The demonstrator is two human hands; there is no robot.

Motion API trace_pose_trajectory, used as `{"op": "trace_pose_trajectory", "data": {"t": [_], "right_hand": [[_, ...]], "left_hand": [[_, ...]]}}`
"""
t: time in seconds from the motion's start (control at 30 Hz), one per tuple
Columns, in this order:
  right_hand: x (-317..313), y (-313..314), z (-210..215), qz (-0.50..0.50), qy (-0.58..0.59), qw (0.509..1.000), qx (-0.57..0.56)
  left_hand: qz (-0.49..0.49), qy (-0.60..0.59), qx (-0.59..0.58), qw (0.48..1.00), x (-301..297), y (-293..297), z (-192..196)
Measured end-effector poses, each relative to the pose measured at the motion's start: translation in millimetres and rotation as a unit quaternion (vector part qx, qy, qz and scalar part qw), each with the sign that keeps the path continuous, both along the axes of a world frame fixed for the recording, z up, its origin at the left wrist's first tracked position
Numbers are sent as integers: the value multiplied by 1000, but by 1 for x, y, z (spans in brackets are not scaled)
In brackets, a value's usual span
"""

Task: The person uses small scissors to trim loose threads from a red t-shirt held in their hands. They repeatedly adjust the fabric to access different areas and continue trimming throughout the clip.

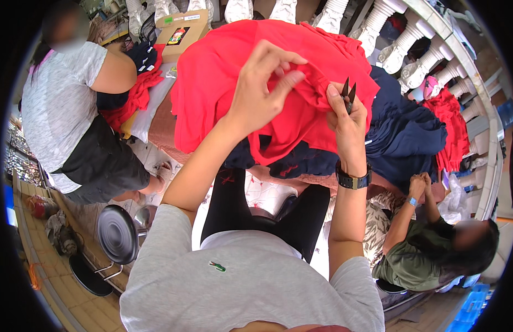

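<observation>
A large red garment (212,83) lies heaped on the table in front of me, its fabric bunched up between my hands. My left hand (262,83) is raised over it with bent fingers; a gap shows between thumb and index fingertip, and I see nothing held there. In my right hand (349,119) is a pair of dark thread snips (349,94), blades pointing up and away from me. The thumb and fingers of that hand also press against a gathered fold of the red fabric.
Dark navy garments (406,122) lie right of and beneath the red one. A cardboard box (184,34) stands at the back left. White balusters (367,30) line the far side. One person (63,105) stands at left; another (433,249) sits at right. A round black stool (118,234) is at lower left.
</observation>
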State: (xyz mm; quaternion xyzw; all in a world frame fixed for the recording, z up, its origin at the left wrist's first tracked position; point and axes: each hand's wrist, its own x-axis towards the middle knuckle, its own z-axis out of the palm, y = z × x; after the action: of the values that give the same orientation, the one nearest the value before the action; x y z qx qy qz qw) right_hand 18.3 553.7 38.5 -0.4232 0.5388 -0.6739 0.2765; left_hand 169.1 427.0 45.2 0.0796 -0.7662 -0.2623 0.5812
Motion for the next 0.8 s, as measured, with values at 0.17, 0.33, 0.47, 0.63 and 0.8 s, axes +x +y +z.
{"op": "trace_pose_trajectory", "data": {"t": [0.17, 0.33, 0.47, 0.63, 0.8], "right_hand": [[13, -2, 0, 3, 105, 993, -48], [9, 4, -3, 10, 206, 978, -41], [8, 7, 0, 30, 122, 992, -24], [3, 8, -3, 17, 101, 995, -1], [9, 6, -4, 25, 113, 993, -33]], "left_hand": [[-66, 25, -70, 995, -15, 7, -7], [-122, -34, 19, 992, -17, 2, -10], [-136, -53, 67, 987, -20, 3, -21], [-190, 51, 172, 965, -19, 16, -22], [-56, 20, 8, 998, -17, 24, -16]]}}
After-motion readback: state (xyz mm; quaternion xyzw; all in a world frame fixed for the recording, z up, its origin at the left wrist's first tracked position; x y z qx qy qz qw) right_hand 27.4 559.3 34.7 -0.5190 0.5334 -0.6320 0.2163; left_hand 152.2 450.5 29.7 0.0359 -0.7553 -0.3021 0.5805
